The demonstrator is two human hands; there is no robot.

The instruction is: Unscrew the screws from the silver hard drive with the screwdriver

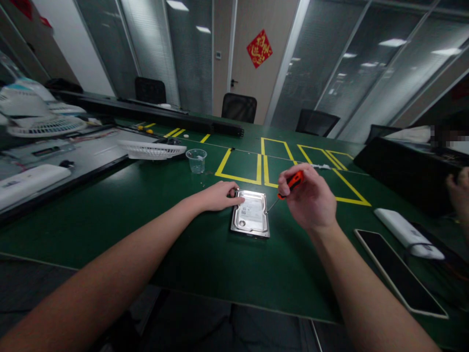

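A silver hard drive [250, 213] lies flat on the green table [176, 234], label side up. My left hand [220, 196] grips its upper left corner, with the thumb on the top face and the fingers at the far edge. In my right hand [309, 195] is a screwdriver [295, 182] with a red and black handle, held slantwise. Its thin shaft points down to the left, and the tip meets the right edge of the drive, about halfway along.
Beyond my left hand stands a clear plastic cup [197, 161]. White fan parts [152, 149] lie at the left. A phone [399, 271] and a white power bank [408, 233] are at the right. Another person's hand [459, 193] shows at the right edge.
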